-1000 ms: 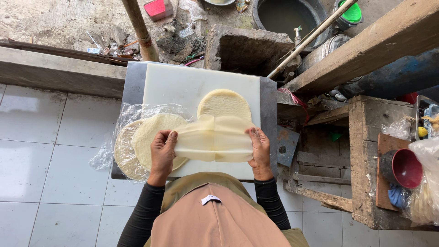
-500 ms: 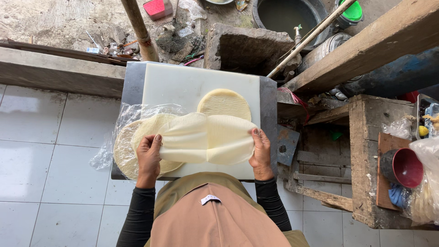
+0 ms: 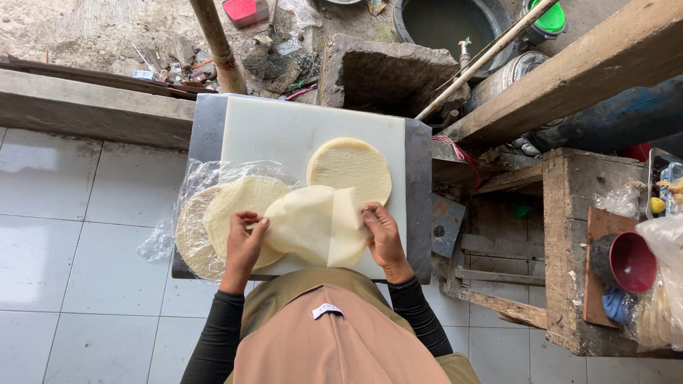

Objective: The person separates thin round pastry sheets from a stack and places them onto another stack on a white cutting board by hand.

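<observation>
Over the worktop (image 3: 420,213), both hands (image 3: 245,238) (image 3: 380,231) pinched 1 thin wrapper (image 3: 313,224) by its edges; uneven pulling could tear it.

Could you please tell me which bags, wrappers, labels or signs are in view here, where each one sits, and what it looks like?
Clear plastic bag: left side of the white cutting board, crinkled, open, under the stack of round wrappers by the left hand.
Small white tag: on the person's tan garment, rectangular.
Translucent plastic bag: far right on the wooden bench, bulging, pale contents.
No signs or screens.
</observation>
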